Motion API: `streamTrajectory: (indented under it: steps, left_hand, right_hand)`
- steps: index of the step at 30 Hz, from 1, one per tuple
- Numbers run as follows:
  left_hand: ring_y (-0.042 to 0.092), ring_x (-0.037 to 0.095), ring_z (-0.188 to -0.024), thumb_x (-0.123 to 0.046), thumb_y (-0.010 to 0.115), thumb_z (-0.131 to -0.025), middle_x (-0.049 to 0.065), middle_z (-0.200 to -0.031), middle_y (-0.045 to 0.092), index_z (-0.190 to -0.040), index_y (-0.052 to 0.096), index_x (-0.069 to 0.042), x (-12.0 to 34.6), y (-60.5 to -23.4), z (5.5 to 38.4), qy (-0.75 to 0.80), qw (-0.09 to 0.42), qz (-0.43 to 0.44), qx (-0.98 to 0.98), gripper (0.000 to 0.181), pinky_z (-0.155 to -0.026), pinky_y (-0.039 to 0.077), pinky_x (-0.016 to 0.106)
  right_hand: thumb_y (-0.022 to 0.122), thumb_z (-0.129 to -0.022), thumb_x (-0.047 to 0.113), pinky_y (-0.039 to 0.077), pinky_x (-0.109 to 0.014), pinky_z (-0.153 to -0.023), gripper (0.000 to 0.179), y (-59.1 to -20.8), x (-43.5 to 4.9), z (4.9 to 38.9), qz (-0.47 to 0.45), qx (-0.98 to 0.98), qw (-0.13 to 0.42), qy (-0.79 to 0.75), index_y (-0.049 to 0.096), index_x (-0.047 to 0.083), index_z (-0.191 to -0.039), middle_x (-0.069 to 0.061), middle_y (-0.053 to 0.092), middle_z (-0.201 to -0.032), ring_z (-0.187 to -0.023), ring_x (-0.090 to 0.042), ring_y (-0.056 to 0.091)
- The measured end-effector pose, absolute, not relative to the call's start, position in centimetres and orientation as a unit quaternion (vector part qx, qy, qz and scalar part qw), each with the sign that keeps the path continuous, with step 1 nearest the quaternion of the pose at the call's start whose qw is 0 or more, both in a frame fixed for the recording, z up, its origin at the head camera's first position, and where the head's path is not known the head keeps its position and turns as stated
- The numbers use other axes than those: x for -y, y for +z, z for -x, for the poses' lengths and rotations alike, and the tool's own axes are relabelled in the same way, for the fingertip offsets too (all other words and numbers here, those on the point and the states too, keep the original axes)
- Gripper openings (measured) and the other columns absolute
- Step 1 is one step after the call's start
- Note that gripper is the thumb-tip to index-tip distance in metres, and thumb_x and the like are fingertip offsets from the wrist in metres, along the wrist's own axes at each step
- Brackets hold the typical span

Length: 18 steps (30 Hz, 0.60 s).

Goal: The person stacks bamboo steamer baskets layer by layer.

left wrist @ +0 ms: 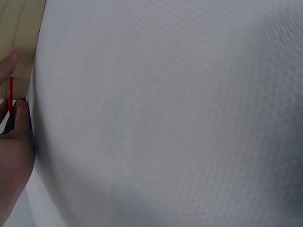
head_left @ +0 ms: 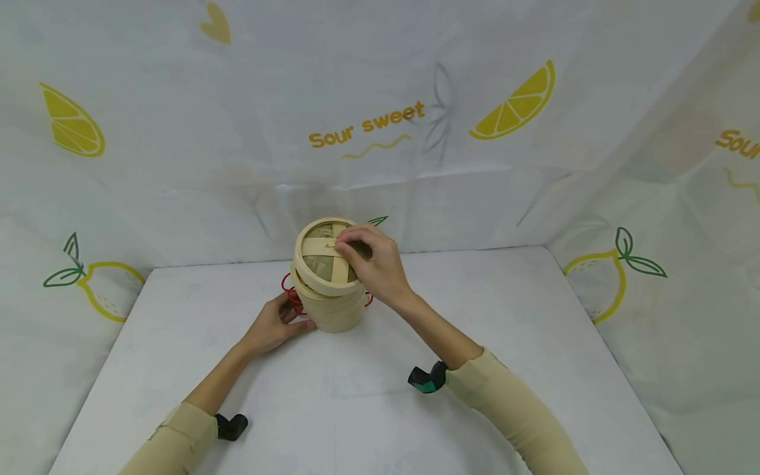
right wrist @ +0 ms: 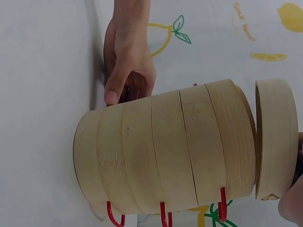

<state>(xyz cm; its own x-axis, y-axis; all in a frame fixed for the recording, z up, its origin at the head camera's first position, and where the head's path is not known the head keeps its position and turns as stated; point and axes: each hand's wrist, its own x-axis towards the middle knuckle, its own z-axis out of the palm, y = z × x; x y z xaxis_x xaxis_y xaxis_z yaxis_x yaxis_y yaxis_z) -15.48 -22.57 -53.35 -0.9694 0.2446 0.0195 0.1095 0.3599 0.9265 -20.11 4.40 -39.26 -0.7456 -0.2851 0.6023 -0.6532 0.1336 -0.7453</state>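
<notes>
A stack of small bamboo steamer baskets (head_left: 335, 315) stands upright on the table, with red loops (right wrist: 163, 213) along its sides. My right hand (head_left: 377, 265) pinches the crossed strap on top of the round bamboo lid (head_left: 310, 269). In the right wrist view the lid (right wrist: 278, 137) sits a little off the top basket, with a narrow gap between them. Low on the stack's left side, my left hand (head_left: 274, 326) holds the lower baskets (right wrist: 113, 161), thumb toward the front. The left wrist view catches only part of that hand (left wrist: 14, 158) at its edge.
The white table (head_left: 332, 409) spreads around the stack. Just behind it hangs a white cloth backdrop (head_left: 267, 165) printed with lemons and words. Dark wrist devices (head_left: 429, 378) sit at both sleeve cuffs.
</notes>
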Motion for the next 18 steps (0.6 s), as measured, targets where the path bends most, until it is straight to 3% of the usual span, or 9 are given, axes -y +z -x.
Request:
streamTrajectory:
  steps: [7, 18]
  left_hand:
    - [0.068, 0.02, -0.132, -0.007, 0.09, -0.089, 0.021, -0.142, 0.067, -0.147, 0.057, 0.002, 22.55, -53.38, 15.52, 0.553, 0.061, -0.104, -0.824, 0.067, -0.116, 0.058, 0.029]
    - [0.064, 0.037, -0.14, -0.01, 0.09, -0.089, 0.022, -0.144, 0.066, -0.148, 0.055, 0.003, 22.44, -53.37, 15.41, 0.552, 0.066, -0.1, -0.825, 0.069, -0.12, 0.055, 0.039]
  right_hand:
    - [0.078, -0.099, 0.005, 0.063, -0.036, -0.109, 0.009, -39.25, -3.93, 20.12, -0.317, 0.745, 0.159, 0.565, 0.078, -0.003, -0.104, -0.018, 0.077, -0.114, -0.116, -0.032, 0.073]
    - [0.077, -0.099, 0.004, 0.064, -0.035, -0.107, 0.008, -39.4, -3.44, 20.2, -0.331, 0.738, 0.166, 0.564, 0.078, -0.004, -0.103, -0.018, 0.077, -0.111, -0.113, -0.031, 0.074]
